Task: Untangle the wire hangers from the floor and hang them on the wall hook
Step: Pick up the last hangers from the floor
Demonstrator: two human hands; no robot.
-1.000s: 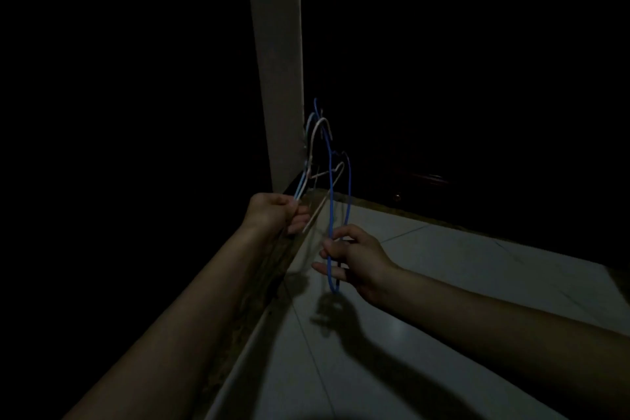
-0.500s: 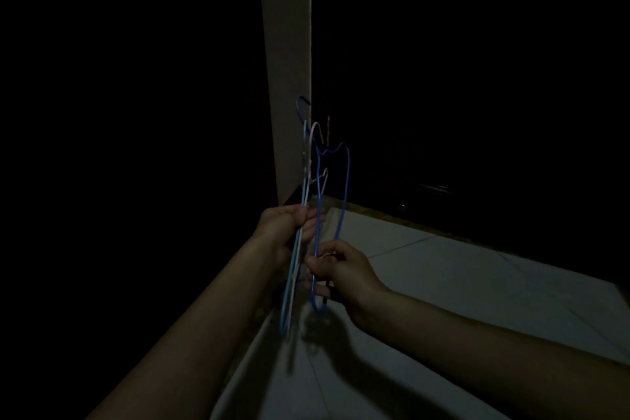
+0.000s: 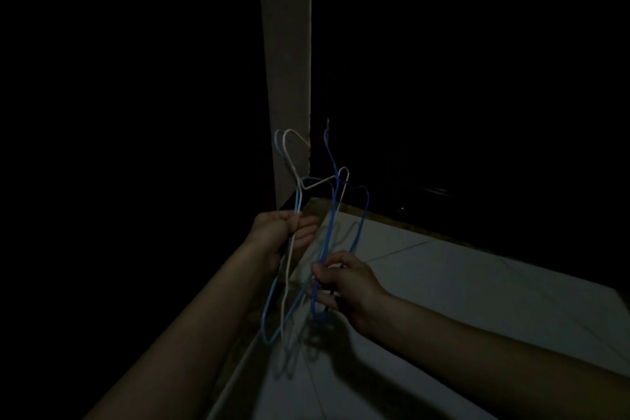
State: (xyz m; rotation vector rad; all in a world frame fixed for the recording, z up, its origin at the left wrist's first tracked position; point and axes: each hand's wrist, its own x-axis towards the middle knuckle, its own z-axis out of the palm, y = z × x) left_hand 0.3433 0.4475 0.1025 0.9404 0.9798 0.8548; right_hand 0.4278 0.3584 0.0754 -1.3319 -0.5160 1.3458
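Above the pale tiled floor point(image 3: 477, 300), the left hand point(image 3: 283, 232) grips a light-blue and white hanger bundle point(image 3: 289, 269), while the right hand point(image 3: 344, 283) pinches the dark-blue hanger point(image 3: 361, 225) just beside it. Their long axes run upright and cross near the hooks; sideways room lies rightward, the pillar point(image 3: 286, 61) close behind.

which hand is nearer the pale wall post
Left. The left hand grips light hangers just below the pale post; the right hand, pinching the dark blue hanger, sits lower and further right.
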